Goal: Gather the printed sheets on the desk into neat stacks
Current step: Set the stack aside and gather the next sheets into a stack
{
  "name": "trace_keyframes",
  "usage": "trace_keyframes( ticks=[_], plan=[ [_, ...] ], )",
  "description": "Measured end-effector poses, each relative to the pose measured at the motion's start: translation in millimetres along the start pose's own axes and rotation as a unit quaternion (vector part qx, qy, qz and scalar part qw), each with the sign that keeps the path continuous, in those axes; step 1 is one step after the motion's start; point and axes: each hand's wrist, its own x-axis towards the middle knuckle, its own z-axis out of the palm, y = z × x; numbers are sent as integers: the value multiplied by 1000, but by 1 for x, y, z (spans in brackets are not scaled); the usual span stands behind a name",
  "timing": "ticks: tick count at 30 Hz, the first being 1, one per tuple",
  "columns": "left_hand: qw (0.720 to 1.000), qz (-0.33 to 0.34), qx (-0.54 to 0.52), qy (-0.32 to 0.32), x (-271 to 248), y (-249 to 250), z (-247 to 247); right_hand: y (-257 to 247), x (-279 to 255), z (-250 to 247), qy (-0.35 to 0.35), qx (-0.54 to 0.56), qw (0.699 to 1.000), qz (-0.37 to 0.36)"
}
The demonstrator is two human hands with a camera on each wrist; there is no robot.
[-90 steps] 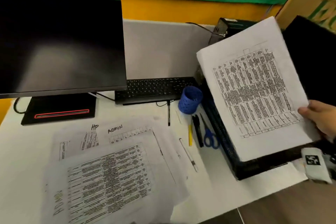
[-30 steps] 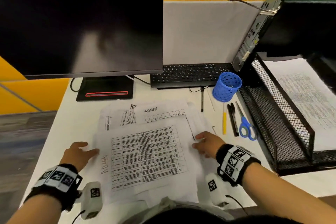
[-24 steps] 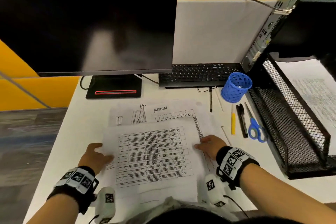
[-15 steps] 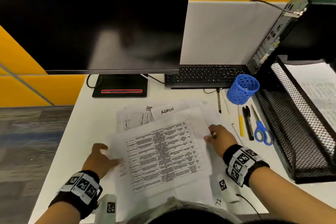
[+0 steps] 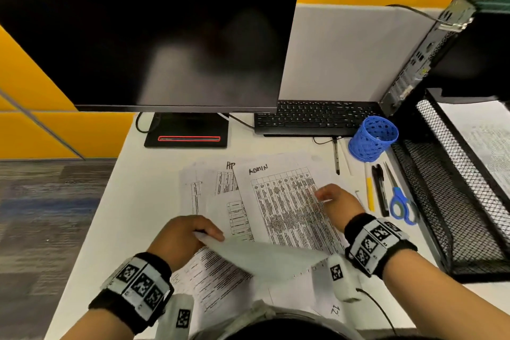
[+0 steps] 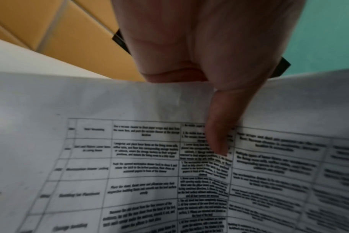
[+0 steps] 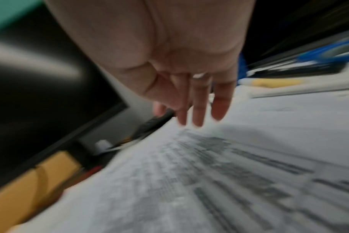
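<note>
— Top sheet (image 5: 265, 258) is up off the pile now, left hand (image 5: 182, 240) pinching its edge.
— And the right hand (image 5: 335, 205)?
— Let go; fingers loose over the ADMIN sheet (image 5: 287, 201) on the tabletop (image 5: 143, 188). Sorting's begun.

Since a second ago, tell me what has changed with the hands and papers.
The left hand has taken hold of the top sheet and lifted it toward the person, uncovering the sheet marked ADMIN. The right hand has moved from the pile's right edge onto that sheet, fingers straight. The scissors, blue cup and keyboard lie as before.
</note>
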Motion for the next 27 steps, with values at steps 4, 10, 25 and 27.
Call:
trace_keyframes(
  ticks=[4, 10, 25, 27],
  plan=[
    [999, -12, -38, -13, -10, 0, -5, 25, 14, 2, 41, -102, 985, 129],
    [1000, 2, -21, 7, -17, 11, -9, 25, 15, 13, -14, -152, 971, 182],
    [950, -31, -240, 197, 8, 37, -30, -9, -22, 28, -163, 240, 956, 41],
    [947, -27, -262, 183, 13, 43, -27, -20, -27, 30, -182, 170, 969, 11]
  ],
)
